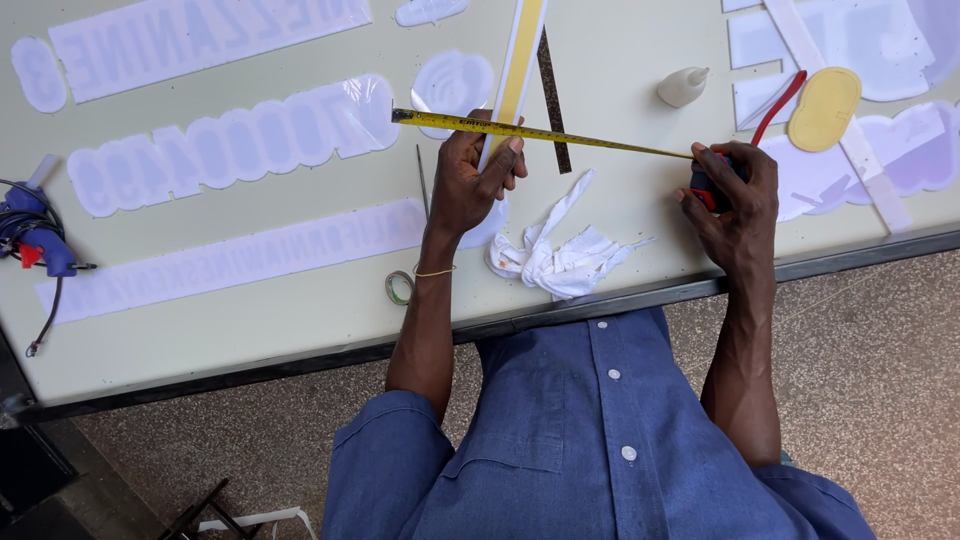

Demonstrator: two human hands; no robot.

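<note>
Far left of the pale green worktable (300,320): blue glue gun (30,235), untouched. My left hand (470,185) pinches the yellow steel tape blade (540,133) against the long white-and-yellow strip (515,70), fingers curled round both. The blade runs taut over to the black-and-red tape measure case (708,185), wrapped tight in my right hand (735,205). Crumpled white rag (560,255) sits on the table between the hands, near the edge.
</note>
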